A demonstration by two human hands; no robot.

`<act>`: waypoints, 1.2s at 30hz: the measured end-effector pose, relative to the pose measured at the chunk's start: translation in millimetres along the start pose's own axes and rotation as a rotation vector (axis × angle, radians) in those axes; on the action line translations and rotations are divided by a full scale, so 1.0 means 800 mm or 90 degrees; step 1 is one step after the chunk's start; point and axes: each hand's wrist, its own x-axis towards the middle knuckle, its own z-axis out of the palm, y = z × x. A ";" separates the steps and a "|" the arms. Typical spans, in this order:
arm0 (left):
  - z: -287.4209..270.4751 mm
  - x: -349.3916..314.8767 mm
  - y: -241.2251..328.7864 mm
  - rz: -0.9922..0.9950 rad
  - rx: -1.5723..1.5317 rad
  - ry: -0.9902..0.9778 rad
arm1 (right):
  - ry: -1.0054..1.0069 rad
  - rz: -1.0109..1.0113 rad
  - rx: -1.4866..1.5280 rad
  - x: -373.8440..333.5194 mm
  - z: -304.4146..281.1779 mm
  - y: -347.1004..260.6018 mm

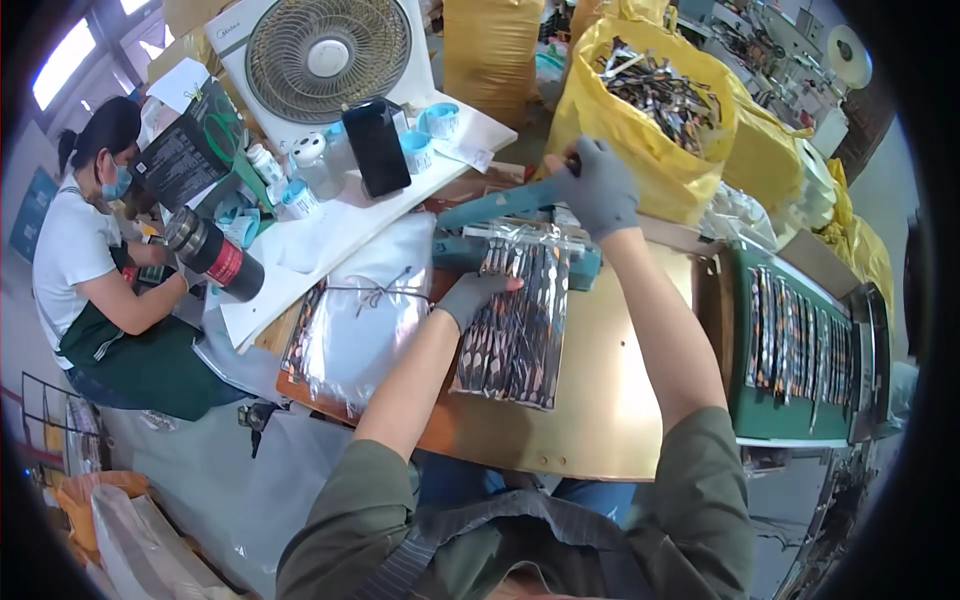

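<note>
My left hand (470,300), in a grey glove with a bare fingertip showing, grips the left edge of a clear plastic bag (515,340) packed with dark narrow strips. The bag lies flat on the table, its upper end resting across the base of a blue bar-shaped bag sealer (584,268). Above it, the sealer's blue arm (495,204) is lifted, with a gap between arm and base. My right hand (602,190), also gloved in grey, is closed around the arm's right end. To the left lies a stack of clear empty bags (375,310) with a thin dark cord across it.
A white shelf (310,250) at the left bears a fan (328,58), a phone (376,148), a flask (215,255) and blue rolls. Yellow sacks (640,165) stand behind. A green tray (790,415) of strips sits right. A co-worker (115,270) sits far left.
</note>
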 end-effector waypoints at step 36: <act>-0.193 -0.200 -0.028 0.366 0.688 0.352 | -0.234 -0.101 -0.060 -0.444 -0.028 0.027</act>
